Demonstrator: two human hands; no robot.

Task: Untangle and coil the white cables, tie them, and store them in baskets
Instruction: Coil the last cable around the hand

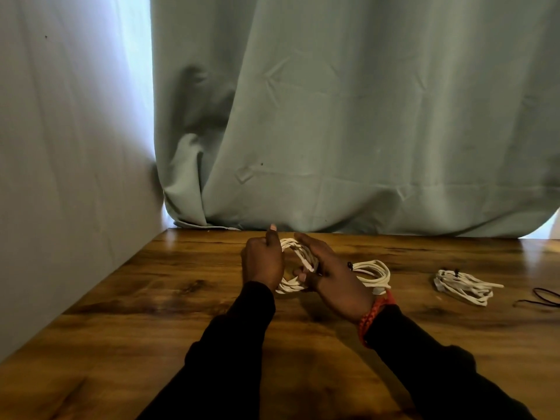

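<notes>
here the white cable coil (291,265) is gripped just above the wooden table (151,298) by the curled left hand (263,262) and pinched by the right hand (330,277); loops should be kept even and tensioned lightly before tying.

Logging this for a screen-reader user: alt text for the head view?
A person's left hand and right hand hold a coil of white cable above a wooden table. Two more white cable bundles, one beside the right hand, another farther right, lie before a grey-green curtain.
</notes>
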